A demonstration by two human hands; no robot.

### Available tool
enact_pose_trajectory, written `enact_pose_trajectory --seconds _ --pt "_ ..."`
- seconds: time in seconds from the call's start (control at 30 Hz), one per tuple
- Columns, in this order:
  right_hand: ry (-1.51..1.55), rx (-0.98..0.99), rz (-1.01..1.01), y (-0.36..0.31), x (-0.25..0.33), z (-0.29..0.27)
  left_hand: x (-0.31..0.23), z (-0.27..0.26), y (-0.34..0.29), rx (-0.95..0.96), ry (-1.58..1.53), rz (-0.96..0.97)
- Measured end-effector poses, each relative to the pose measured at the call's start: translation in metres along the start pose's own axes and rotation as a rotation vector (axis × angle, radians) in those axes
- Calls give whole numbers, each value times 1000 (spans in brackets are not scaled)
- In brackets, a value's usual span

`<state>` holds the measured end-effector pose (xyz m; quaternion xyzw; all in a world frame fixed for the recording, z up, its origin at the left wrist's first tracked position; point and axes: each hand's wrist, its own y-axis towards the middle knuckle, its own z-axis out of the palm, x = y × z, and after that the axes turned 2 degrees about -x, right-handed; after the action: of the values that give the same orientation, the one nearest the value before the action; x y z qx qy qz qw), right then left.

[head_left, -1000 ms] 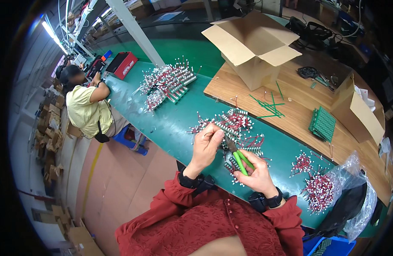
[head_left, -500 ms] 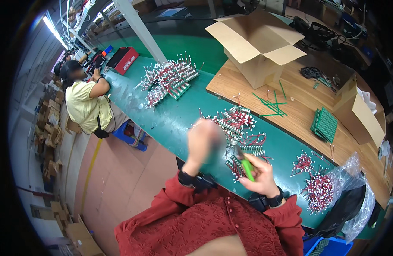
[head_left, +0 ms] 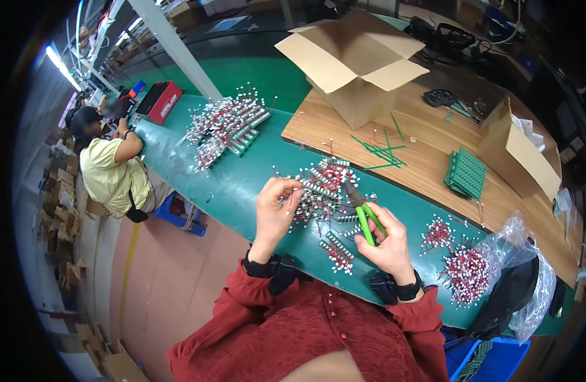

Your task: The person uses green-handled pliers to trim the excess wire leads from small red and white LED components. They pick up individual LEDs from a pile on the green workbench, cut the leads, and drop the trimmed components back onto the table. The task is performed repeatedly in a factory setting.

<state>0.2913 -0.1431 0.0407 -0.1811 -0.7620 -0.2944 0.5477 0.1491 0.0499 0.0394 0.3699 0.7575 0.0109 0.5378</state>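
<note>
Right hand [head_left: 387, 240] is clenched around green-handled cutters [head_left: 365, 219], their thin metal nose pointing toward twelve o'clock. Left hand [head_left: 275, 213], blurred and lifted half a second ago, is now sharp and lower, pinching a small bristly component strip [head_left: 297, 195] at the near edge of the heap of red-and-white pinned parts [head_left: 325, 184] on the smooth green mat [head_left: 235, 184]. Beyond, at one o'clock, thin green sticks [head_left: 379, 153] lie on the wooden board [head_left: 427, 165]; farther, an open cardboard box [head_left: 355, 67].
</note>
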Motion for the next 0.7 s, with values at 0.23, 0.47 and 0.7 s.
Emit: enact_pose_trajectory --seconds 0.23,0.47,0.7 --pt "-471 -4 40 -12 28 -36 -4 -1 -4 35 69 27" --pt "-905 -39 225 -36 43 -80 6 -8 -12 1 68 41" --pt "-1083 -79 227 -47 35 -99 -1 -17 -22 -50 71 56"
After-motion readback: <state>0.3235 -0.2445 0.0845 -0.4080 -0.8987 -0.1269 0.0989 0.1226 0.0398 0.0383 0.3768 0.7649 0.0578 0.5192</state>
